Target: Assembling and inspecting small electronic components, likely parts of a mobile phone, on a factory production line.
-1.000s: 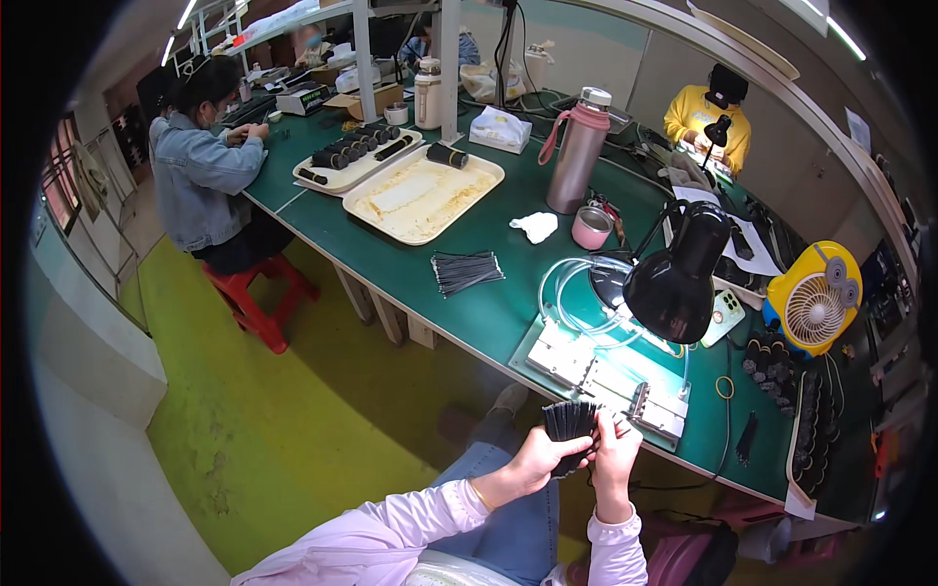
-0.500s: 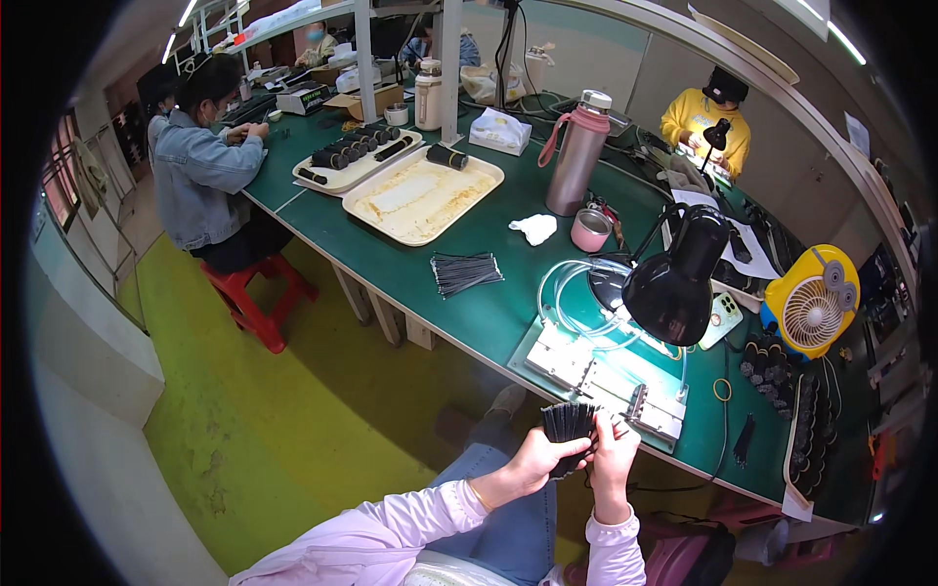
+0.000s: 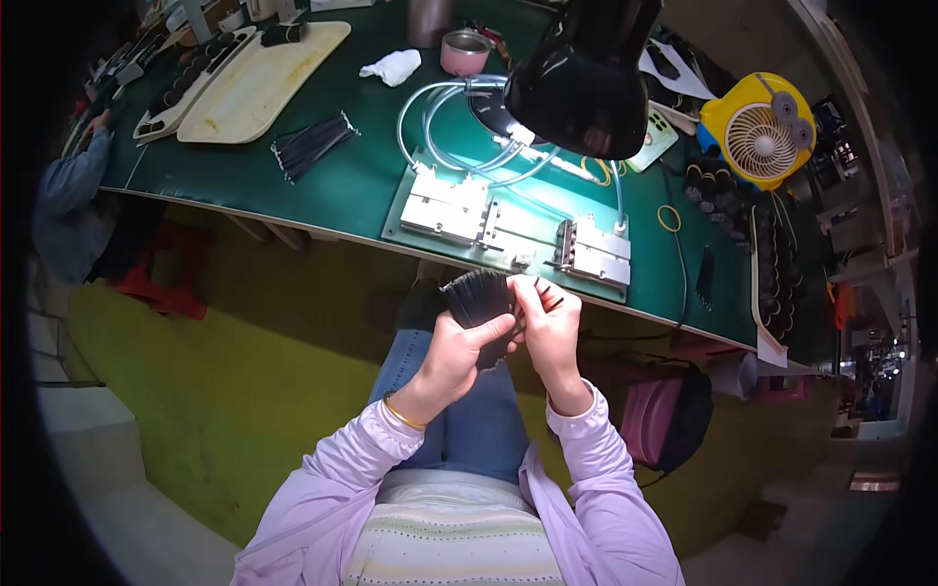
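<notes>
A thick fan of short black wires point(image 3: 477, 296) rests in my left hand point(image 3: 449, 356), its thumb laid across them. Close beside it, my right hand point(image 3: 549, 332) is closed, finger and thumb pinched at the fan's right edge. A few dark wire ends stick out past those fingers; how many it grips is hidden. Both hands are over my lap, just off the table's front edge. Beyond them sits a metal fixture point(image 3: 445, 207) with two clamp blocks, lit by a black desk lamp point(image 3: 586, 83). Clear tubing point(image 3: 403, 127) loops behind it.
On the green table point(image 3: 342, 210) lie another black wire bundle point(image 3: 315, 146), a cream tray point(image 3: 264, 93), a white tissue point(image 3: 391, 66) and a pink cup point(image 3: 464, 54). A yellow fan point(image 3: 762, 132) and black rolls point(image 3: 718, 195) stand at right. A co-worker's sleeve point(image 3: 78, 186) shows far left.
My view has tilted down and swung right, so the table appears higher and further left. The wires stay in my left hand, and several ends now protrude beyond my right fingers.
</notes>
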{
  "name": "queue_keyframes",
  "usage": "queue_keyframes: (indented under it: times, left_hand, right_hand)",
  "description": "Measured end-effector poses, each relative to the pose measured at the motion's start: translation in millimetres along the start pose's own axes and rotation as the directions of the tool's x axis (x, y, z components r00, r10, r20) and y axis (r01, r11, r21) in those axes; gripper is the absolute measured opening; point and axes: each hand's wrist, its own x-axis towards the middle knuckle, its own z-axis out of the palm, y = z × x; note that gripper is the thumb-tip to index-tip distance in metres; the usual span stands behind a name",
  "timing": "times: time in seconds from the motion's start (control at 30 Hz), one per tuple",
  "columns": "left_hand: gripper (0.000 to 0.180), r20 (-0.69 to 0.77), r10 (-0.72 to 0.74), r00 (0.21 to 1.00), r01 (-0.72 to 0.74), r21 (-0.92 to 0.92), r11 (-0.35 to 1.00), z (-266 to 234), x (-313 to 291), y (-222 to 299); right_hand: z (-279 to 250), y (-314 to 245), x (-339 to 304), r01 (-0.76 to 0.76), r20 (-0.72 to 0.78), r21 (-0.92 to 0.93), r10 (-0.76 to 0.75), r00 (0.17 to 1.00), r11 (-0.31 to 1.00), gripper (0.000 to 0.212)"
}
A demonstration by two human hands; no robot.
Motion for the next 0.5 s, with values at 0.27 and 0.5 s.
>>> queue_keyframes:
  times: [0.27, 0.5]
  left_hand:
    - [0.019, 0.050, 0.025, 0.998, -0.025, -0.010, 1.000, 1.1, 1.0, 0.4]
    - [0.019, 0.031, 0.004, 1.000, -0.003, -0.038, 0.999, 0.6, 3.2, 1.5]
  right_hand:
    - [-1.1, 0.2, 2.7, -0.029, -0.020, 0.009, 0.029, 0.999, 1.000, 0.019]
    - [1.8, 0.1, 4.9, -0.046, -0.055, 0.028, 0.047, 0.997, 0.999, 0.020]
